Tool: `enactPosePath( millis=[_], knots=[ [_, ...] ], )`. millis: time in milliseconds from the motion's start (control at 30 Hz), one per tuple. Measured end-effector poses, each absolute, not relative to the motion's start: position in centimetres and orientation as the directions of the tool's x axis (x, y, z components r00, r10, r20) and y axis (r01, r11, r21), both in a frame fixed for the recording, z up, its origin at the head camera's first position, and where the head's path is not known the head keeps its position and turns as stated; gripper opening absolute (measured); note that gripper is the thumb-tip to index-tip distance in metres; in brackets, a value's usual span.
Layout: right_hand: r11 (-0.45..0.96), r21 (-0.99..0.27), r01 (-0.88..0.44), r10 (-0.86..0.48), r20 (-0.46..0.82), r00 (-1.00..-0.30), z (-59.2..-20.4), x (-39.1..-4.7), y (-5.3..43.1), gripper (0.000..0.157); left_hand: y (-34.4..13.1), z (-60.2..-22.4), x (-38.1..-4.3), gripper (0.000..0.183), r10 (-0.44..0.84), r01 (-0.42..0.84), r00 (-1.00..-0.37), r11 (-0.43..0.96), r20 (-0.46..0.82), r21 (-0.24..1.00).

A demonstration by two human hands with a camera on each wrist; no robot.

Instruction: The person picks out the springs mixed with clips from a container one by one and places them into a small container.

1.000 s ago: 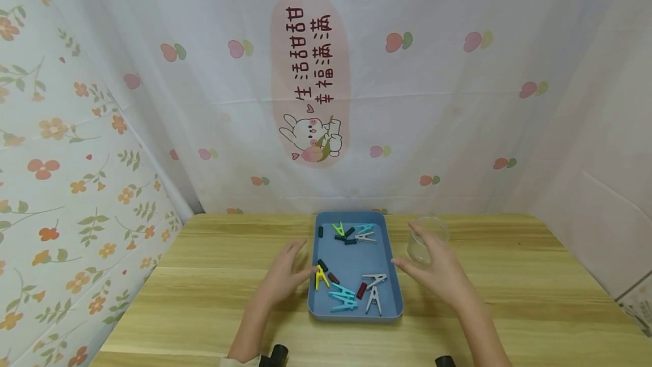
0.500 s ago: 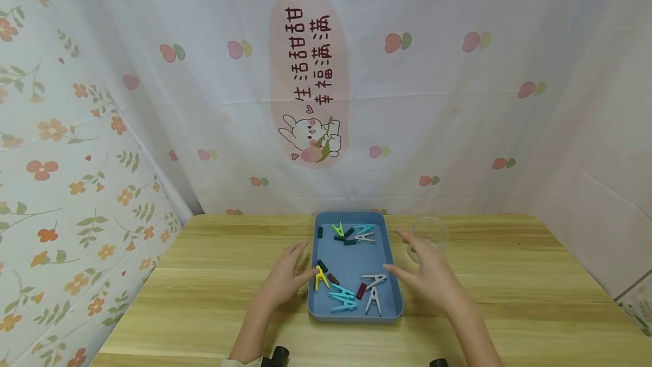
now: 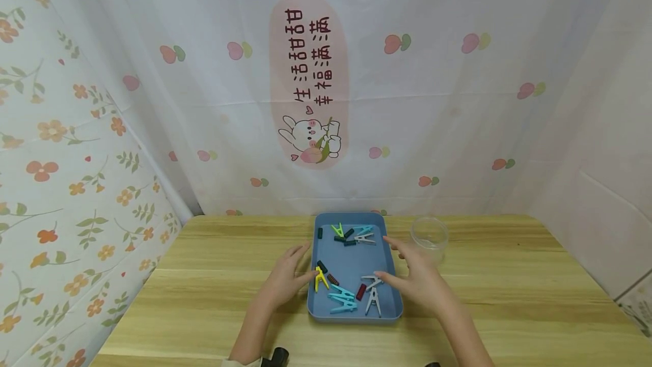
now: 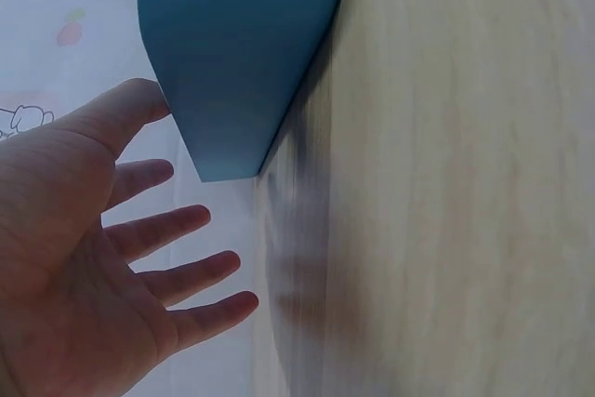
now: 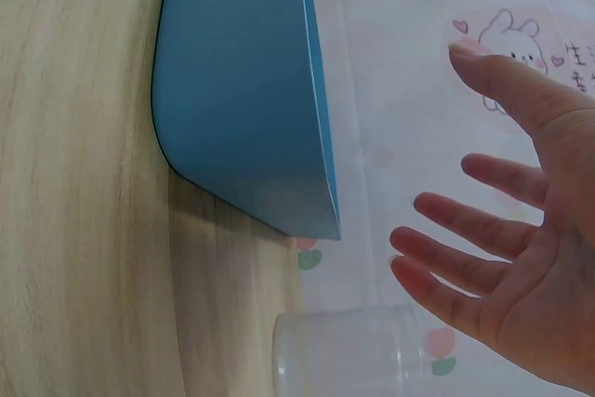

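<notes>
In the head view, the blue tray (image 3: 348,259) is set on the wooden tabletop (image 3: 204,293), between the left hand (image 3: 286,279) and the right hand (image 3: 423,279). Both hands are spread, with nothing gripped. A light, stiff, hardly fragile plastic is suggested by the thin walls. The tray is best taken by both long sides and kept level, as its loose load could slide. Rounded corners are shown; inside are scattered a yellow clip (image 3: 320,277), a green clip (image 3: 338,233), teal clips (image 3: 348,302), grey clips (image 3: 374,294), a dark red piece (image 3: 361,291) and small dark pieces (image 3: 349,242).

In the left wrist view, the thumb tip is seen at the tray's edge; whether it is touched cannot be told. The wall is shown smooth, perhaps slightly slippery.

In the right wrist view, the fingers are held apart, off the flared, matt blue wall; the clear cup (image 5: 349,355) is seen beyond the tray.
</notes>
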State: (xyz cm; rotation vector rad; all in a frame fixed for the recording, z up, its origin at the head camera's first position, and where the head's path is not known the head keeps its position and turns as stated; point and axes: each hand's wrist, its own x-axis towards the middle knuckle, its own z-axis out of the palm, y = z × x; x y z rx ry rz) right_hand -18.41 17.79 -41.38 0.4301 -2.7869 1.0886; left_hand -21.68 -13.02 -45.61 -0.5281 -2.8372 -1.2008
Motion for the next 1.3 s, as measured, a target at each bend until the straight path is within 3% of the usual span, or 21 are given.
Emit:
enactPosePath(
  millis=[700, 1300],
  knots=[
    [0.707, -0.665, -0.240, -0.206, 0.131, -0.970, -42.1, -18.1, 16.6, 0.076, -12.9, -45.9, -21.7, 0.069, 0.319, 0.302, -0.941, 0.638, 0.115, 0.708],
    [0.686, -0.676, -0.268, -0.232, 0.145, -0.962, -42.6, -18.3, 16.3, 0.076, -12.7, -46.2, -21.5, 0.068, 0.324, 0.289, -0.941, 0.633, 0.093, 0.718]
  ],
)
